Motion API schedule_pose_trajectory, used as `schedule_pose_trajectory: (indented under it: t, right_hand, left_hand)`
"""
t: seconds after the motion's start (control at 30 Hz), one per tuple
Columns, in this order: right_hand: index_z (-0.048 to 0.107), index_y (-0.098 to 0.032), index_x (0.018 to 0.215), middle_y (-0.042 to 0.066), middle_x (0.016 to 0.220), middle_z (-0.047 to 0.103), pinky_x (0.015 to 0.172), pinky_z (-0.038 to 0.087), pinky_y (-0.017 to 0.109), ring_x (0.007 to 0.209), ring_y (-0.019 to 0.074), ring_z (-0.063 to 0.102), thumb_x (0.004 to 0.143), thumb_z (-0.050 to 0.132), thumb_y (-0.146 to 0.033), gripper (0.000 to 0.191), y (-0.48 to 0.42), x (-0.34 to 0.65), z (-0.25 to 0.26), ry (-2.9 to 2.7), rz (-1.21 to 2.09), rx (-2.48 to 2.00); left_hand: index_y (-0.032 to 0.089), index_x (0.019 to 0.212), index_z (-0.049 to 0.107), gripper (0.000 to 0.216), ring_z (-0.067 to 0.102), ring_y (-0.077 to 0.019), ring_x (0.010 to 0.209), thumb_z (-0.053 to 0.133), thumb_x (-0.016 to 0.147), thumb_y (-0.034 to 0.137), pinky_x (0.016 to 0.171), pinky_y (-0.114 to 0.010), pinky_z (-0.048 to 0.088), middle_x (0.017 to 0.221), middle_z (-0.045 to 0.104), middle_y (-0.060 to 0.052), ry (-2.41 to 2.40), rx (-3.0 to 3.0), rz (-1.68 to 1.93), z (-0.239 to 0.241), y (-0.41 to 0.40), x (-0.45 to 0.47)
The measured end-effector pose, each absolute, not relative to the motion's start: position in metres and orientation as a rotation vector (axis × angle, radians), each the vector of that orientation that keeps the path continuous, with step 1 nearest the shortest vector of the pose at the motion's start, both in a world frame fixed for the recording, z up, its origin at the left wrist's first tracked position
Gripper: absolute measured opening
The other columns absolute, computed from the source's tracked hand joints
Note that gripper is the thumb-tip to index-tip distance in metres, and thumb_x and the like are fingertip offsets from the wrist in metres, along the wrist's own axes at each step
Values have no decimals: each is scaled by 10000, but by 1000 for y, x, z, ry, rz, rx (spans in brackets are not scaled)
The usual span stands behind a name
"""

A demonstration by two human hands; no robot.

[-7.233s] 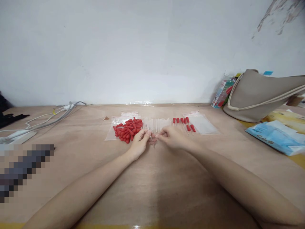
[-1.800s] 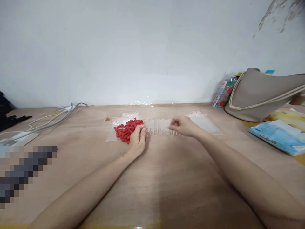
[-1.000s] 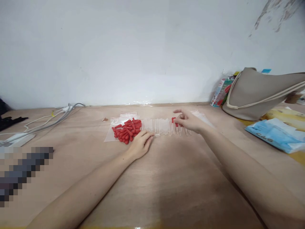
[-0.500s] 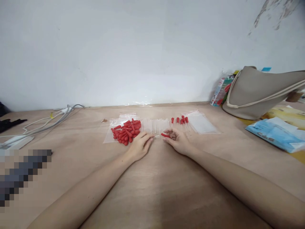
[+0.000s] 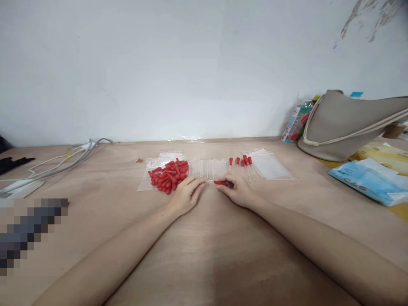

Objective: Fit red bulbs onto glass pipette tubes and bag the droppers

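Observation:
My left hand [image 5: 188,193] is closed on a thin clear glass dropper tube [image 5: 209,181], whose end sticks out to the right past the fingertips. Facing it, my right hand [image 5: 236,189] pinches a red rubber dropper bulb [image 5: 219,182] with its mouth toward the tube; a small gap seems to lie between the two. Beside my left hand a pile of red bulbs [image 5: 167,177] lies on a clear plastic bag [image 5: 144,182]. Behind both hands is a row of loose glass tubes [image 5: 208,167]. Several droppers with red bulbs fitted [image 5: 245,160] lie beyond my right hand.
Flat clear zip bags [image 5: 272,165] lie right of the fitted droppers. Farther right are a blue tissue pack [image 5: 366,180], a grey bag [image 5: 347,123] and a plastic bottle [image 5: 296,121]. Cables [image 5: 73,159] and a power strip [image 5: 22,189] lie at left; a wall closes off the back.
The bulb in my right hand has turned from tilted to nearly level, lining up with the tube, and shifted slightly left. My left hand has barely moved.

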State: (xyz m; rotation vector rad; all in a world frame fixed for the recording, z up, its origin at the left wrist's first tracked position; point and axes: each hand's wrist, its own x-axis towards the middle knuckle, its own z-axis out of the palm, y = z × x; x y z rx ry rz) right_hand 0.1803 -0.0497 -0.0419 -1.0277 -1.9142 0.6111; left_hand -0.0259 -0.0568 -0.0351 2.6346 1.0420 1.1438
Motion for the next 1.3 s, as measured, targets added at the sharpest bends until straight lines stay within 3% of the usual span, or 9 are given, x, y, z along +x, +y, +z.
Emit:
schedule_pose_trajectory:
  t: [0.3, 0.43, 0.7, 0.9, 1.13, 1.3]
  right_hand:
    - [610, -170, 847, 28, 788, 634, 654, 456, 269, 697, 131, 561, 760, 571, -305, 166, -49, 181, -46, -1899, 826, -955]
    - [628, -175, 837, 24, 786, 650, 665, 453, 267, 710, 135, 570, 778, 547, -296, 157, -49, 182, -46, -1955, 859, -936]
    - [630, -184, 808, 22, 758, 648, 647, 447, 258, 682, 129, 571, 784, 541, -260, 120, -53, 183, -43, -2006, 658, -894]
    - [616, -188, 785, 23, 726, 618, 643, 440, 262, 677, 132, 558, 794, 532, -234, 96, -56, 183, -43, -2122, 545, -841]
    - [595, -190, 830, 39, 765, 610, 666, 453, 284, 711, 146, 562, 814, 488, -211, 111, -58, 182, -43, -2228, 459, -819]
    - [595, -192, 903, 50, 840, 629, 703, 465, 300, 760, 156, 575, 810, 486, -186, 143, -55, 181, -45, -2303, 469, -775]
  left_hand:
    - [162, 1050, 611, 244, 562, -134, 728, 443, 874, 189, 657, -251, 478, 815, 599, -55, 1015, 2679, 1099, -35, -56, -25]
    - [170, 1052, 618, 250, 583, -139, 766, 448, 869, 173, 683, -260, 491, 871, 624, -68, 931, 2686, 1117, -36, -55, -25]
    - [196, 1115, 589, 318, 604, -131, 797, 429, 853, 114, 699, -250, 509, 897, 638, -64, 820, 2787, 1182, -39, -54, -26]
    - [191, 1139, 574, 403, 588, -142, 752, 371, 821, 50, 668, -265, 506, 861, 627, -69, 837, 2964, 1041, -40, -56, -28]
    - [199, 1149, 550, 366, 596, -140, 732, 353, 859, 95, 645, -267, 508, 876, 632, -65, 860, 3052, 1076, -45, -60, -27]
    - [172, 1156, 505, 289, 618, -162, 818, 408, 884, 168, 713, -289, 519, 932, 646, -74, 850, 2993, 1157, -43, -62, -24]
